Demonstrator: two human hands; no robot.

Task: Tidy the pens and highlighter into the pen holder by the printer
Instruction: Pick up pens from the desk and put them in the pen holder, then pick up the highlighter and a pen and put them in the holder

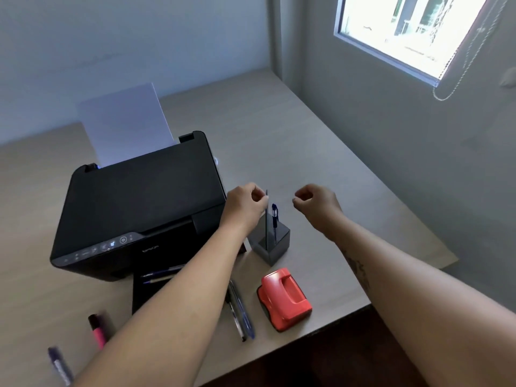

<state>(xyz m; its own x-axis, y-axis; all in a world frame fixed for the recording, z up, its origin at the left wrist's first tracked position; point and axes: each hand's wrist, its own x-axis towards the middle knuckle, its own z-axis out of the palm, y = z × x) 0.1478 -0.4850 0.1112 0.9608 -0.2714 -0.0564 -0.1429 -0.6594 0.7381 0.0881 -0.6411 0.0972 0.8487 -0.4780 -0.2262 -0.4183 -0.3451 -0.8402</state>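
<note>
A dark square pen holder stands on the desk just right of the black printer. A blue capped pen stands in it. Beside that one, a thin pen is upright in the holder, and my left hand pinches its top end. My right hand hovers to the right of the holder, fingers curled, holding nothing. Two pens lie side by side near the front edge. Two more pens rest on the printer's output tray. A pink highlighter and a dark blue pen lie at the front left.
A red hole punch sits in front of the holder near the desk's front edge. White paper stands up in the printer's rear feed. A wall with a window runs along the desk's right side.
</note>
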